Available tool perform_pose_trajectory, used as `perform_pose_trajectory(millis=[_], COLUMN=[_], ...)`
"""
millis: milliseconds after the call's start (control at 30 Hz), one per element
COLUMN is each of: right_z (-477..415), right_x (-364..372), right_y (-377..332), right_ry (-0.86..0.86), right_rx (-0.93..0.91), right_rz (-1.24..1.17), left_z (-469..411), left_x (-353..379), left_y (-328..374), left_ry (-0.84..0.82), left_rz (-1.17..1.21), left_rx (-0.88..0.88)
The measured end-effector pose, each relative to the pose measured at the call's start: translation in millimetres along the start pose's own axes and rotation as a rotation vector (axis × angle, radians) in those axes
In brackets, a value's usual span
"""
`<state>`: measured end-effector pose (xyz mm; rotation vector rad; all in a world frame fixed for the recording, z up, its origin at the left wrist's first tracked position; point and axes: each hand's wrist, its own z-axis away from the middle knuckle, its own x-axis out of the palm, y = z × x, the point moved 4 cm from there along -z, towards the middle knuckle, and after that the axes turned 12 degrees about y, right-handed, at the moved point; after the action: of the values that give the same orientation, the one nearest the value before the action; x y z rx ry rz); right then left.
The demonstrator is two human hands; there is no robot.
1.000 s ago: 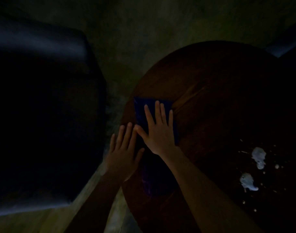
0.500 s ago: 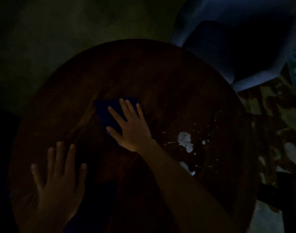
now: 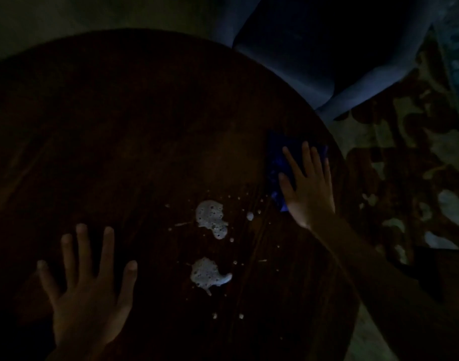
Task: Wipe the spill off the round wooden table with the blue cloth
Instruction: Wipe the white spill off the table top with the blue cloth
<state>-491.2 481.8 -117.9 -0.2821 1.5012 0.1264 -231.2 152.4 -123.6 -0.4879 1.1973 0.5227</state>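
Observation:
The round wooden table (image 3: 119, 126) fills most of the dim head view. Two white foamy blobs of spill (image 3: 211, 217) lie near its middle, the lower one (image 3: 206, 274) closer to me, with small droplets scattered around them. The blue cloth (image 3: 275, 162) lies flat near the table's right edge, to the right of the spill and apart from it. My right hand (image 3: 309, 188) presses flat on the cloth with fingers spread and covers most of it. My left hand (image 3: 87, 295) rests flat on the bare wood at the lower left and holds nothing.
A blue upholstered chair (image 3: 314, 61) stands close behind the table's far right edge. A patterned rug (image 3: 405, 165) covers the floor on the right. Bare floor (image 3: 67, 16) shows beyond the table's far left rim.
My right hand has slid the cloth across the table, from left of the spill to right of it near the edge. The view has swung right. My left hand stays flat on the wood.

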Motion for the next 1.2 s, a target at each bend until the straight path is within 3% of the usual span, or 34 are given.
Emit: perform_pose_trajectory(millis=[200,300,333,467,533,600,667,800,900,967,1100,1167,1200], right_z=[169.5,153.9,125.8,-23.0,-73.5,-78.9,-35.0,164.9,177.2,109.9,-37.6,-68.8,-74.0], right_x=[10.5,8.2,6.9,-0.4,-1.2,-2.4,2.5,17.3,23.8,30.8,20.0,14.1,12.3], right_y=[15.7,38.5,42.3,40.6,20.6,-10.1,-27.5,-0.1,41.6,38.8,-1.1,-25.5,-44.0], right_ry=[-0.164,-0.176,-0.134,0.079,0.081,0.05,0.004,-0.142,-0.144,-0.085,0.155,0.148,0.137], right_rx=[-0.549,-0.696,-0.642,-0.1,-0.071,-0.235,-0.519,-1.116,-1.279,-1.125,-0.27,-0.077,-0.082], right_rz=[0.075,0.052,0.03,-0.004,0.003,0.038,0.069,0.058,0.039,-0.011,-0.042,0.002,0.009], left_z=[7.6,7.4,7.2,8.4,7.1,5.9,12.5,45.5,38.0,22.9,3.0,4.1,5.9], left_x=[-3.2,-2.6,-2.2,-1.5,1.0,3.8,6.2,14.9,10.0,2.1,-5.9,-1.2,1.1], left_y=[-2.8,-1.5,-1.9,-2.2,-4.2,-6.5,-11.4,-27.6,-31.8,-39.8,-44.1,-32.8,-27.4], left_ry=[-0.067,0.003,0.018,0.109,0.118,0.131,0.127,0.149,0.19,0.233,0.251,0.243,0.245], left_rz=[0.01,-0.016,-0.018,0.018,0.043,0.05,0.064,0.056,0.06,0.065,0.066,0.08,0.088], left_rx=[0.019,0.037,0.038,0.074,0.084,0.093,0.099,0.091,0.095,0.082,0.093,0.102,0.108])
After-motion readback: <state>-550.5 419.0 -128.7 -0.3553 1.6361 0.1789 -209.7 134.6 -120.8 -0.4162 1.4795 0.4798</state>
